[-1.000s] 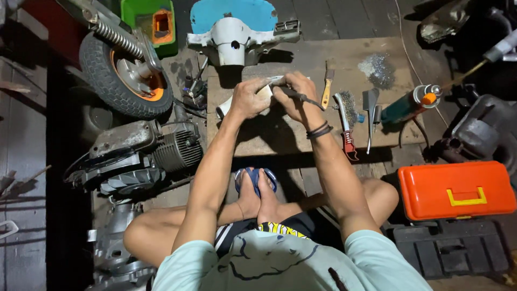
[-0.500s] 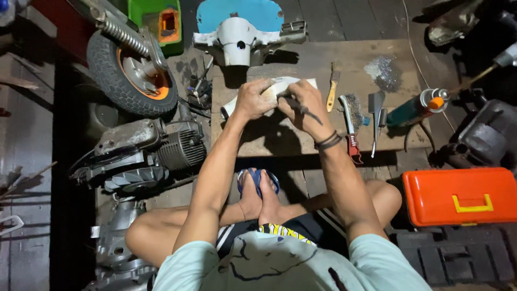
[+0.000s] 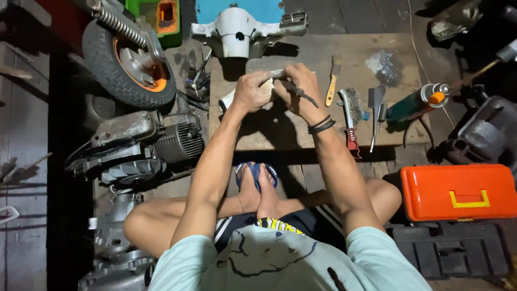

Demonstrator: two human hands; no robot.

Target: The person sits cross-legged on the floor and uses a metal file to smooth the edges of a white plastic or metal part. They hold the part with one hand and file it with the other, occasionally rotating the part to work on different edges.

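My left hand [image 3: 249, 91] presses down on a pale, curved body part [image 3: 227, 100] lying on a low wooden board [image 3: 280, 134]; only the part's left end and a bit by my thumb show. My right hand [image 3: 295, 89] is closed around a thin dark-handled tool [image 3: 305, 96] whose tip rests on the part, just right of my left hand. Both hands touch each other over the part. Dark bands circle my right wrist.
On the board to the right lie a paintbrush [image 3: 332, 81], a wire brush with red handle [image 3: 348, 121], scrapers [image 3: 374, 110] and a teal spray can [image 3: 416, 102]. A scooter headset [image 3: 239, 27] sits beyond. Wheel [image 3: 126, 59] and engine [image 3: 145, 145] at left, orange toolbox [image 3: 458, 191] at right.
Both hands shifted slightly up the board while working the tool across the pale part; less of the part shows now. The view moved a little.
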